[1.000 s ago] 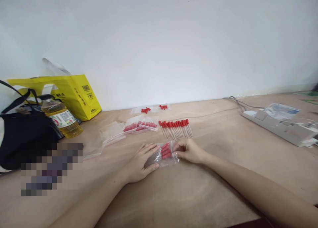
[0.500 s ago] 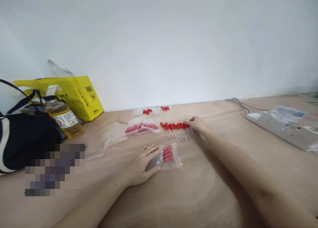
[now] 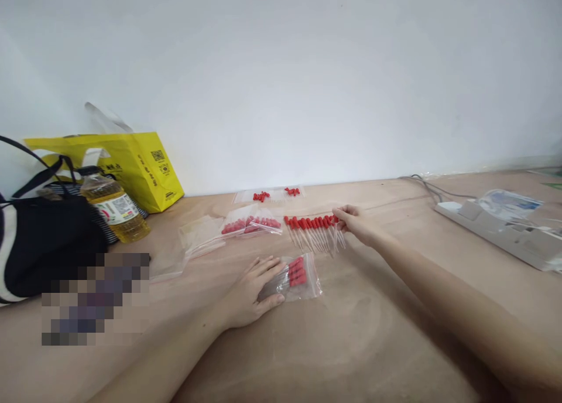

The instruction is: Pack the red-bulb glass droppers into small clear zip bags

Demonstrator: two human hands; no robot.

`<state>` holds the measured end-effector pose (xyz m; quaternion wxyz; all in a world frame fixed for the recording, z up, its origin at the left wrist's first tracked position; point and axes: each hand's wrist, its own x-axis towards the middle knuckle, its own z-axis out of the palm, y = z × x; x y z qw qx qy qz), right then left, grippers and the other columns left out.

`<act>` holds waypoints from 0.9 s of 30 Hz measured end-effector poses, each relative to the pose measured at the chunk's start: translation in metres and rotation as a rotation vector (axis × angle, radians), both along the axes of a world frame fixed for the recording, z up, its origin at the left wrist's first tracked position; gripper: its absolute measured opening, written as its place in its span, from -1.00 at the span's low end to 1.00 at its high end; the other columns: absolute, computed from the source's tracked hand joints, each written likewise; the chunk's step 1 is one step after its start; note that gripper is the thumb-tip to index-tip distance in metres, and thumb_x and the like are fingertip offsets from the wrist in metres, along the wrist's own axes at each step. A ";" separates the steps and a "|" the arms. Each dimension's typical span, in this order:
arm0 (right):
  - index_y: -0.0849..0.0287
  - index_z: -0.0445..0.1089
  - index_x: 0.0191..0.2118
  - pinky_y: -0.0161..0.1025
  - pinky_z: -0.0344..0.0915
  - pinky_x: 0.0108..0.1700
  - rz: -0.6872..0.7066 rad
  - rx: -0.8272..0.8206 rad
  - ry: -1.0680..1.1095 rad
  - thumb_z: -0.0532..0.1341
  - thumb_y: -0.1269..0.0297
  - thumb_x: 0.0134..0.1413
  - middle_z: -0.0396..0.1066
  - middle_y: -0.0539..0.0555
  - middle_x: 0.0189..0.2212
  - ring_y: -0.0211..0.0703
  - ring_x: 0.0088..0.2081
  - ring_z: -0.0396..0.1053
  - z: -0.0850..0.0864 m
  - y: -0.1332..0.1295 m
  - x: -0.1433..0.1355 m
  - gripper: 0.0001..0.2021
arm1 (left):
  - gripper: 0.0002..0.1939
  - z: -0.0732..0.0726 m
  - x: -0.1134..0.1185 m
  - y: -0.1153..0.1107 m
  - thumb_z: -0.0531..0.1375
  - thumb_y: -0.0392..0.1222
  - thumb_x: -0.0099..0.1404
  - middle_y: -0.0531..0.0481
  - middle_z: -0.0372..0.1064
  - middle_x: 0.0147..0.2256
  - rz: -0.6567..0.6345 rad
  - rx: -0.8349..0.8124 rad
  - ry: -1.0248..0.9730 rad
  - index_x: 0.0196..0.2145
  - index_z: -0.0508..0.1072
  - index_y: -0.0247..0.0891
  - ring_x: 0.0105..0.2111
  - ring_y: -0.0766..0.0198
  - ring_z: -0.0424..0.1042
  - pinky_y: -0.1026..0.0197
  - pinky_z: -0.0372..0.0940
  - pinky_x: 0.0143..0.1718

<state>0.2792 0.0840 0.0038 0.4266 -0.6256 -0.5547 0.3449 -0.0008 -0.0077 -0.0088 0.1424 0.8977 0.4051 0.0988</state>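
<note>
Left hand (image 3: 257,289), open and flat, steadies the bag (image 3: 309,289) — press lightly. At the bag's 1 o'clock lie droppers (image 3: 312,222) — right hand (image 3: 353,222) at their 3 o'clock end, pinch hard to tell; grasp only the red tip.

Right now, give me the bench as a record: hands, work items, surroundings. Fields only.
left hand: flat on the front clear bag
front bag contents: red-tipped sticks, red ends right
front bag seal: cannot tell
right hand: fingertips at right end of loose stick row; grip unclear
behind: more clear bags with red pieces
left side: yellow bag, oil-coloured bottle, black bag
right side: white power strip
</note>
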 end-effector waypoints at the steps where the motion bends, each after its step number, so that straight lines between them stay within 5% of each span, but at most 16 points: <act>1: 0.17 0.17 -0.44 -0.39 0.23 -0.54 0.015 0.025 0.061 0.08 0.11 0.00 0.30 -0.03 -0.64 -0.34 -0.59 0.29 -0.002 -0.011 -0.001 -0.78 | -0.45 0.000 0.000 0.000 0.05 -0.01 0.24 -0.07 -0.02 0.16 0.003 -0.001 -0.002 0.15 0.05 -0.15 0.16 0.06 -0.07 -0.12 -0.15 0.14; 5: 0.14 0.12 -0.37 -0.39 0.22 -0.58 0.046 0.142 0.478 0.20 0.01 -0.17 0.29 -0.09 -0.62 -0.36 -0.63 0.26 -0.017 -0.048 -0.010 -0.65 | -0.44 0.000 0.001 0.000 0.05 -0.01 0.23 -0.10 -0.01 0.16 0.019 -0.012 -0.005 0.15 0.05 -0.20 0.16 0.05 -0.08 -0.12 -0.15 0.15; 16: 0.14 0.13 -0.42 -0.33 0.29 -0.50 0.028 -0.044 0.758 0.29 0.06 -0.26 0.33 -0.05 -0.59 -0.33 -0.60 0.32 -0.036 -0.075 -0.035 -0.63 | -0.43 -0.001 0.001 0.001 0.07 0.03 0.22 -0.09 0.02 0.15 0.033 0.012 -0.015 0.14 0.07 -0.19 0.15 0.03 -0.04 -0.12 -0.12 0.14; 19: 0.16 0.18 -0.41 -0.32 0.29 -0.45 0.184 -0.018 0.687 0.28 0.04 -0.24 0.35 -0.03 -0.54 -0.31 -0.53 0.34 -0.040 -0.080 -0.031 -0.64 | -0.42 -0.003 0.001 0.001 0.06 0.04 0.22 -0.11 0.02 0.15 0.032 0.015 -0.016 0.14 0.07 -0.21 0.15 0.03 -0.05 -0.12 -0.11 0.14; 23: 0.19 0.32 -0.44 -0.33 0.23 -0.43 0.505 0.113 0.335 0.32 0.12 -0.27 0.35 -0.04 -0.55 -0.32 -0.51 0.29 -0.042 -0.079 -0.021 -0.72 | -0.41 -0.004 0.000 0.002 0.05 0.04 0.23 -0.11 0.01 0.15 0.017 0.029 -0.003 0.15 0.04 -0.21 0.16 0.03 -0.05 -0.14 -0.10 0.12; 27: 0.15 0.43 -0.47 -0.24 0.22 -0.26 0.611 0.355 -0.001 0.32 0.18 -0.22 0.41 0.01 -0.49 -0.24 -0.39 0.31 -0.036 -0.077 -0.018 -0.83 | -0.43 -0.004 -0.001 0.002 0.05 0.02 0.23 -0.12 0.02 0.14 0.008 0.055 0.007 0.15 0.04 -0.19 0.15 0.04 -0.02 -0.14 -0.07 0.11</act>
